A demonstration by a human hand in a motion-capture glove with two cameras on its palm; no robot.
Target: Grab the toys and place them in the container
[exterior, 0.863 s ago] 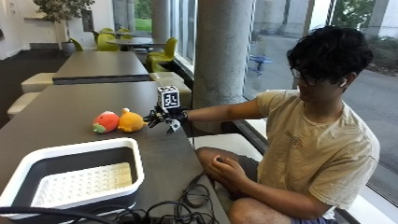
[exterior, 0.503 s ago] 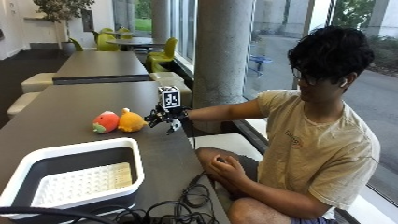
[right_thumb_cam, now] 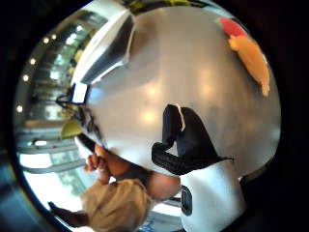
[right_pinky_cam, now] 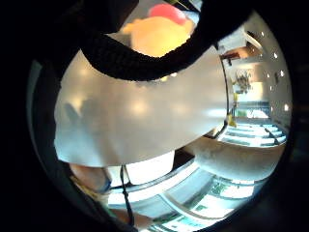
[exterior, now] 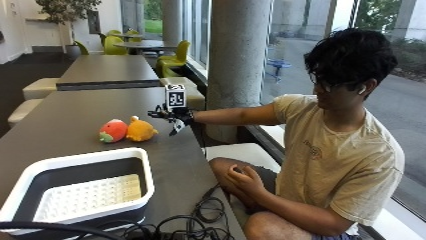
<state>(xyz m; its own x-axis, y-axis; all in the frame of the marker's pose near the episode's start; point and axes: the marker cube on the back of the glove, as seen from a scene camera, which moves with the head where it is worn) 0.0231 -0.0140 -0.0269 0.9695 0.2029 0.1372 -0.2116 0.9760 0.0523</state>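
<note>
Two plush toys lie side by side on the dark table [exterior: 73,107]: a red one [exterior: 112,131] and a yellow-orange one [exterior: 141,130]. My gloved right hand [exterior: 170,115] hovers just right of the yellow toy, a little above the tabletop, fingers spread and holding nothing. The palm views show the yellow toy [right_pinky_cam: 159,36] [right_thumb_cam: 251,58] close ahead, with the red toy [right_pinky_cam: 166,12] [right_thumb_cam: 231,26] behind it. A gloved finger [right_thumb_cam: 186,140] sticks out over bare table. The white container [exterior: 90,156] stands at the near end of the table, with only a perforated insert inside.
Black cables [exterior: 193,220] coil on the table's near edge beside the container. The bare left hand [exterior: 239,177] rests in the person's lap. A pillar [exterior: 236,60] stands behind the outstretched arm. More tables and yellow chairs [exterior: 170,52] stand farther back.
The gloved hand has edged slightly up and toward the yellow toy. The toys and the container have not moved.
</note>
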